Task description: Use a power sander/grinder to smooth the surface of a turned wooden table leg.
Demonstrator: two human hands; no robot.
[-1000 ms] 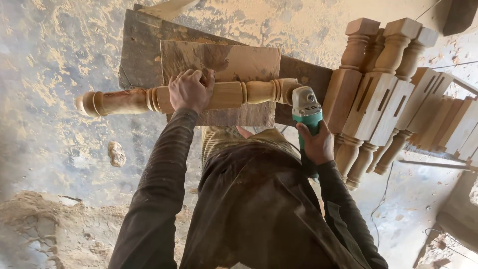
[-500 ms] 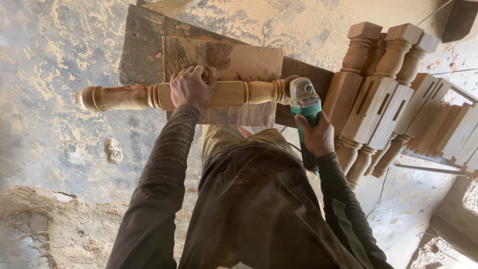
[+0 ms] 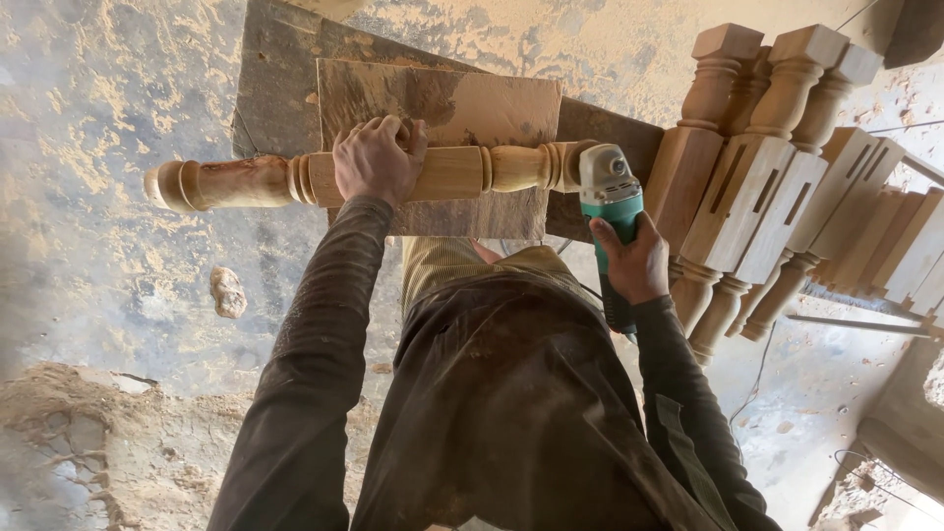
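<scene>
Torso: dark dusty jacket fills the lower frame, hiding the legs.
Right hand [image 3: 637, 264]: fingers wrapped round a green angle grinder [image 3: 610, 211]; its disc is hidden behind the spindle's end.
Left hand [image 3: 377, 157]: fingers curled over the turned wooden spindle [image 3: 447, 173], which lies across a wooden board [image 3: 462, 103].
Behind: stacked balusters [image 3: 777, 167], partly cut off at right.
</scene>
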